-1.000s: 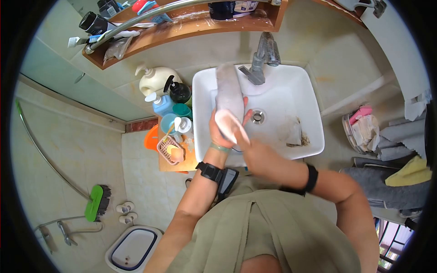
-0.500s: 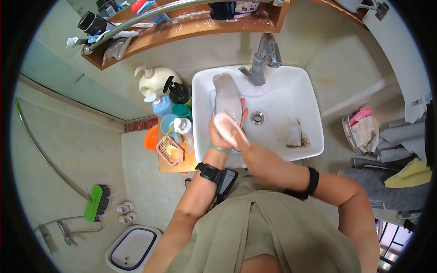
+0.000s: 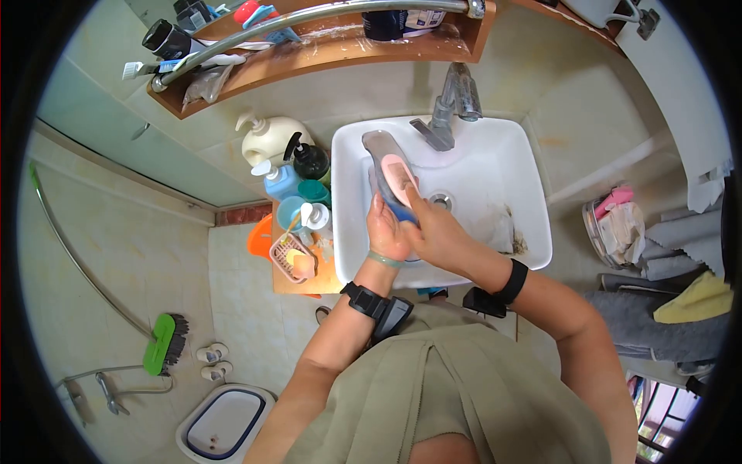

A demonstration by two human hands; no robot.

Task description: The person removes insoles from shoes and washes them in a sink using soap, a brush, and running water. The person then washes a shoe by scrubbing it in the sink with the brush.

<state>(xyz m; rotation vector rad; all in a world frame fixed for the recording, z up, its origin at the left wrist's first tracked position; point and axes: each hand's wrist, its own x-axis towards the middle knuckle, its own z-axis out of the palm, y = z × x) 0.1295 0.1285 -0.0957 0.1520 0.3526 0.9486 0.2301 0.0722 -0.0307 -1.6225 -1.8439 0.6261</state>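
From where I stand, the long, grey, shoe-like piece (image 3: 379,147) with blue at its near end looks light and fairly bendy. Its surface looks damp, so I'd expect it to slide in wet fingers; it seems sturdy enough for firm pressure. The blue end, cradled low from beneath, looks the surest hold. The pink oval brush (image 3: 396,174) seems light and stiff, best gripped at its narrow near end.

Taking twelve as straight ahead of the person, the grey piece slants over the white ceramic basin (image 3: 502,139), its far tip at eleven o'clock from both hands. The left hand (image 3: 389,234) is cupped against the blue end; whether its fingers close underneath, I can't tell. The right hand (image 3: 444,236) grips the brush, which lies along the grey piece. The round metal drain (image 3: 441,201) sits towards twelve from that hand.
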